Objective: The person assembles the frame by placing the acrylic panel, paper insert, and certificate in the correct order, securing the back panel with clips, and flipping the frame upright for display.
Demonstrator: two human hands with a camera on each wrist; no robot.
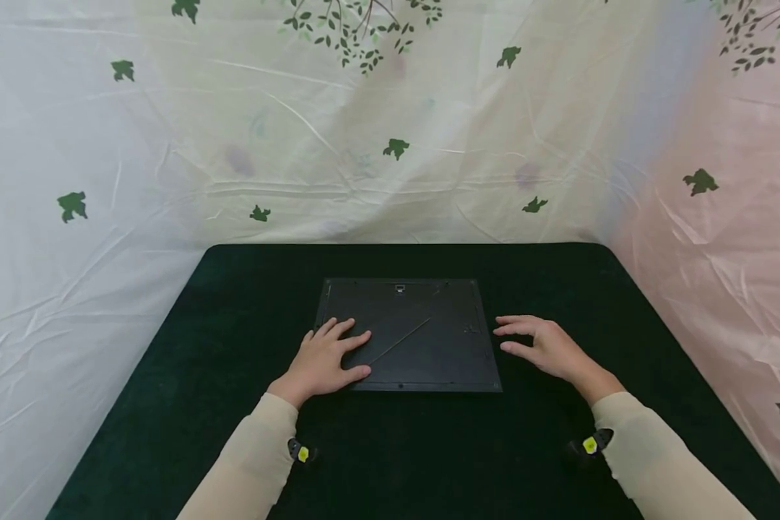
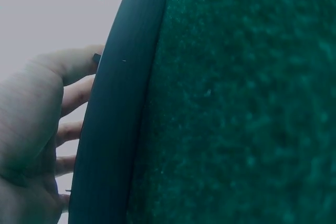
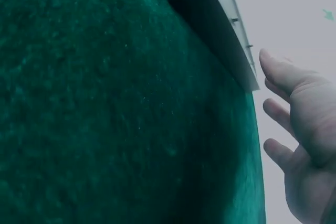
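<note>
A black picture frame (image 1: 422,361) lies back side up on the table, a small metal hanger (image 1: 399,288) near its far edge. A thin diagonal line (image 1: 401,340) crosses its back panel. My left hand (image 1: 325,361) rests on the left part of the panel, fingers spread and straight. The left wrist view shows the frame's near side wall (image 2: 113,103) with the fingers beyond it. Just off the frame's right edge hovers my right hand (image 1: 549,350), fingers loosely extended, holding nothing. In the right wrist view, small metal tabs (image 3: 234,20) stick up from the frame's back.
Dark green cloth covers the table (image 1: 234,303), which has rounded far corners. A pale curtain (image 1: 338,144) printed with green leaves hangs behind and along both sides. Each sleeve cuff has a small black device with a yellow mark (image 1: 590,445) beside it.
</note>
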